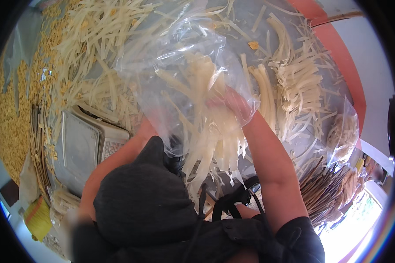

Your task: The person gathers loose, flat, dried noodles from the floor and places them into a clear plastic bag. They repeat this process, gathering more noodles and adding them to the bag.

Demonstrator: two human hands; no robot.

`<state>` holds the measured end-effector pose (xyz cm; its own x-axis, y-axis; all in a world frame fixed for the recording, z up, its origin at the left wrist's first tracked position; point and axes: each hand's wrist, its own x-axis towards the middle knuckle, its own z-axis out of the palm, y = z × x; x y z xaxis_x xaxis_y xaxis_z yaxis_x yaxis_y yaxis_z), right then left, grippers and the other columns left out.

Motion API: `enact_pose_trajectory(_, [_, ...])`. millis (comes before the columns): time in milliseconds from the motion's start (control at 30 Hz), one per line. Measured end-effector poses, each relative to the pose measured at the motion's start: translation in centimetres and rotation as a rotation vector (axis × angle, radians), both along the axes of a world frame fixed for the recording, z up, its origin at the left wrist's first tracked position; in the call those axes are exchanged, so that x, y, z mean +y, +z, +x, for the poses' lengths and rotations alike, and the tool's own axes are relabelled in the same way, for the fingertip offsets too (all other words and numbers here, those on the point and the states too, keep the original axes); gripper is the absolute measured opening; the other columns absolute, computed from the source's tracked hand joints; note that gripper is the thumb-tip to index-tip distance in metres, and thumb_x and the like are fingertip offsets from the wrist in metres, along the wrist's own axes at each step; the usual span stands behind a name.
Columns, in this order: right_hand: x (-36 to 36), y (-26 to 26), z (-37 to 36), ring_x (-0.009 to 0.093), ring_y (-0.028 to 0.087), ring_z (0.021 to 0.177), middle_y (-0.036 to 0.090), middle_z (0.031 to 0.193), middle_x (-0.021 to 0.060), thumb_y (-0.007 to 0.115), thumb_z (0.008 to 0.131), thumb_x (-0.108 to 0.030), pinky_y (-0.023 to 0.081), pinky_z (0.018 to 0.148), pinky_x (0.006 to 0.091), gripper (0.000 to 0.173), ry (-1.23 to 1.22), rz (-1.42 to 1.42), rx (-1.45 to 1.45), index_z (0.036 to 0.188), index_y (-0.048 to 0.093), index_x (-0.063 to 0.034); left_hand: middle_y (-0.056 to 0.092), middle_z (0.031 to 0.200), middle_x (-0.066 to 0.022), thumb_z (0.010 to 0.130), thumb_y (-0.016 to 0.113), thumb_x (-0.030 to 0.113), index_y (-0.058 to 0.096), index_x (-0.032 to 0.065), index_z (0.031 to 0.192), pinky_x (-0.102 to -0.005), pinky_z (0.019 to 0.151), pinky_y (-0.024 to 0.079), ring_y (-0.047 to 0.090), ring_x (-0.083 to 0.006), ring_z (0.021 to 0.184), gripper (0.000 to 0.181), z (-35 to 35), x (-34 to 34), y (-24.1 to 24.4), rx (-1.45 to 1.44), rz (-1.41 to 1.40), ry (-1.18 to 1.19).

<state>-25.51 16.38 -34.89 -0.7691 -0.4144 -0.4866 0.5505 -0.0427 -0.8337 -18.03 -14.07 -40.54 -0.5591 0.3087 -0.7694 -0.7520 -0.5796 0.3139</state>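
A large clear plastic bag spreads in front of me, its film creased and shiny. My right hand reaches inside it and grips a bunch of pale, flat dried strips. The bunch's loose ends hang out of the bag towards my body, and its upper part shows through the plastic. At the bag's near left side, my left hand holds the film; its fingers are blurred and mostly hidden by the plastic.
A digital scale stands at my left. Loose strips cover the far left, with a neater pile at right. Yellowish flakes spread along the left edge. A filled plastic bag and thin brown sticks lie right.
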Motion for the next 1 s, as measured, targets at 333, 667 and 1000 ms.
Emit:
enact_pose_trajectory(333, [-5.0,-2.5,-2.9,0.023,0.045,0.127,0.047,0.139,0.0130,0.071,0.078,-0.025,0.037,0.105,0.0372,0.079,0.249,-0.163,0.049,0.144,0.033,-0.0023,0.057,0.125,-0.0094,0.094,0.054,0.027,0.050,0.0059,0.131,-0.0400,0.096,0.045,0.056,-0.0254,0.113,0.043,3.2,4.7,0.4,0.174,0.130,-0.767])
enact_pose_trajectory(667, [-7.8,-1.4,0.9,0.040,0.035,0.135,0.032,0.146,0.0287,0.073,0.068,-0.059,0.029,0.112,0.0442,0.105,0.407,0.611,0.567,0.146,0.029,-0.0048,0.059,0.122,-0.0098,0.095,0.052,0.018,0.050,0.0018,0.130,-0.0365,0.095,0.047,0.058,-0.0227,0.111,0.039,6.3,-5.4,7.1,0.075,0.056,-1.333])
enact_pose_trajectory(1000, [-9.0,-0.7,7.3,0.040,0.048,0.121,0.042,0.137,0.0277,0.058,0.085,-0.033,0.041,0.102,0.0437,0.070,0.327,0.684,0.333,0.143,0.034,-0.0028,0.055,0.130,-0.0128,0.095,0.052,0.016,0.051,0.0014,0.129,-0.0379,0.103,0.040,0.053,-0.0252,0.120,0.038,-4.2,-1.6,16.1,0.633,-0.437,-0.730])
